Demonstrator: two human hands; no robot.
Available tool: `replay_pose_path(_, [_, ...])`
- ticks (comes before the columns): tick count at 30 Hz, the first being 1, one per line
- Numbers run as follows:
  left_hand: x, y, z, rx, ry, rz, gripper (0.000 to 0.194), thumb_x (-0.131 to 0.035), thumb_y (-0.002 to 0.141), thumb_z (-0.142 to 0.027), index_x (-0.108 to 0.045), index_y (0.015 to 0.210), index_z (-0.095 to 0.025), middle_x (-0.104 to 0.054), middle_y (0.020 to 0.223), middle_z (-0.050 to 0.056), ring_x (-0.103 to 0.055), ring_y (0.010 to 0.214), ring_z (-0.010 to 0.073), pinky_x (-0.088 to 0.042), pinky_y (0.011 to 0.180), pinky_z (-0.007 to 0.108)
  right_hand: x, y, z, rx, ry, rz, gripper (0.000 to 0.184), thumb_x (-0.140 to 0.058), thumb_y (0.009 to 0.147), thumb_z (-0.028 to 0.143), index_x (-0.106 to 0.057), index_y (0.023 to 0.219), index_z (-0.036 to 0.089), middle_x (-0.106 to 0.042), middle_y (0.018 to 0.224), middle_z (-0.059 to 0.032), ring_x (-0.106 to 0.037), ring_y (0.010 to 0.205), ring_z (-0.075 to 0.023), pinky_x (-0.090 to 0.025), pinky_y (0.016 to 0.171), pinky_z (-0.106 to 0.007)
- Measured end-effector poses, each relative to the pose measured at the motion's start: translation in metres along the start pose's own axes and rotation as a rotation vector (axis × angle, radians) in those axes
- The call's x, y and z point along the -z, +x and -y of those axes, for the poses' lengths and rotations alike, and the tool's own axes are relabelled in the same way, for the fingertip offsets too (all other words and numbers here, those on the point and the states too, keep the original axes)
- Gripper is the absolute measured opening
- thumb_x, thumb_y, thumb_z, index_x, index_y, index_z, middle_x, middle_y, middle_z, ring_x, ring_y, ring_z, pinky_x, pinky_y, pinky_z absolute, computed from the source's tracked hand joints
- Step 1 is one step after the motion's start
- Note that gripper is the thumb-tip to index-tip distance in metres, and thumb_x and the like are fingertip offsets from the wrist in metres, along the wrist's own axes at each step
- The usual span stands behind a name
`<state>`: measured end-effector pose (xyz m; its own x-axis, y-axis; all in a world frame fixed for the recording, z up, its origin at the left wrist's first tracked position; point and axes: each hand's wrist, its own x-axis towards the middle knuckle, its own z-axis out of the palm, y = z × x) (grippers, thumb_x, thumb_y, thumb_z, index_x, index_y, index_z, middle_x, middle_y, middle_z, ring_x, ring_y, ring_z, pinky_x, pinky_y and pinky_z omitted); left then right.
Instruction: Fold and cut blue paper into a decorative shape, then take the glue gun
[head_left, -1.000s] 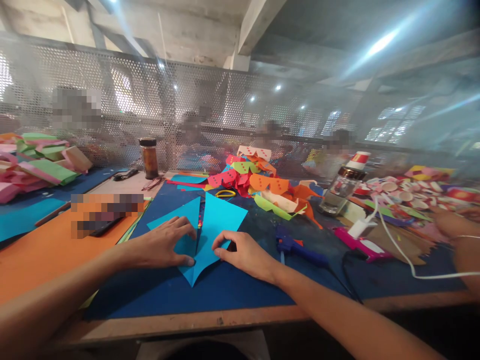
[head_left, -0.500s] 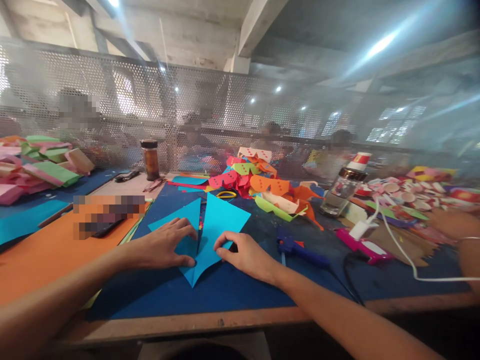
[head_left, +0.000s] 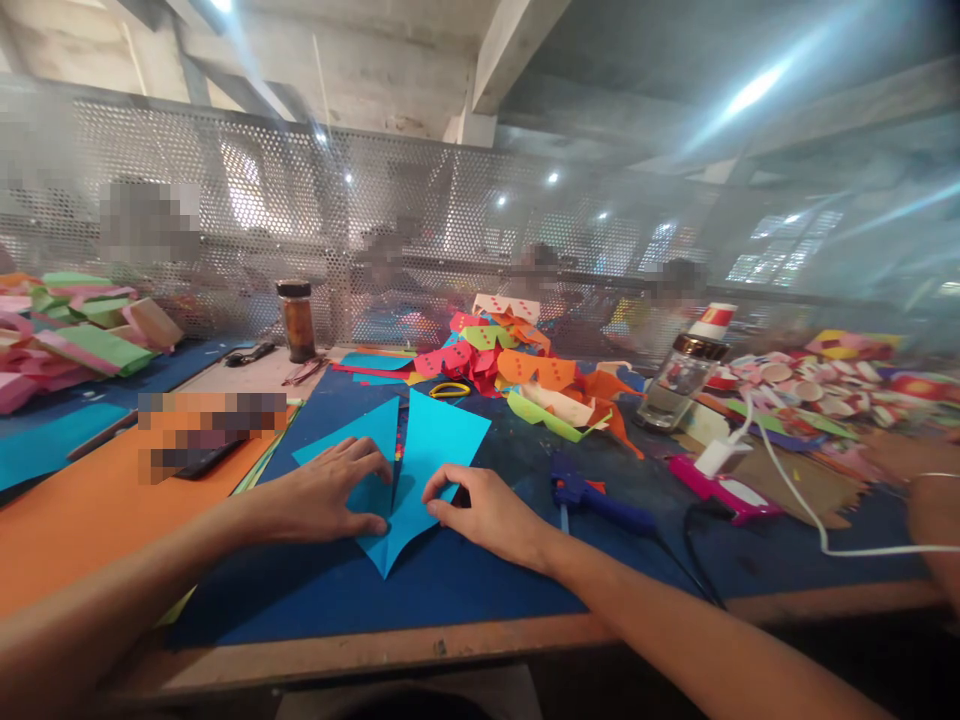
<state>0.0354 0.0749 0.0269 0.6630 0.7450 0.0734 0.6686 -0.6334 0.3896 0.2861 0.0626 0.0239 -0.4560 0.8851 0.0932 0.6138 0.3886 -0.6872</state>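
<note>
Little has visibly changed: the left hand [head_left: 319,492], fingers parted, and the right hand [head_left: 491,515], fingers nearly meeting, grip unclear, stay at the blue paper [head_left: 442,430] on the surface [head_left: 300,610], suggesting a steadying pause.

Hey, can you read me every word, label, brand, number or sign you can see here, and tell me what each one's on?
No text can be read.
Red-and-white top above the glass jar: a small mark, too blurred to read.
Pink power strip: any print is too small to make out.
Glue gun: no legible lettering.
Blue paper: no writing visible on the parts that show.
</note>
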Motion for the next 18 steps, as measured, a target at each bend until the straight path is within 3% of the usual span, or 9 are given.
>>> replay_pose_path(18, [-0.0005,0.0007,0.0022,0.003,0.014,0.006,0.041,-0.063,0.085,-0.055,-0.054,0.114,-0.027,-0.054,0.119,0.005,-0.051,0.113,0.0285,-0.042,0.098,0.045,-0.0005,-0.0002,-0.0014,-0.004,-0.001,0.003,0.008,-0.063,0.082,0.018,-0.069,0.087,0.02,-0.069,0.075,0.0017,-0.062,0.064,-0.0117,-0.043,0.062,-0.022])
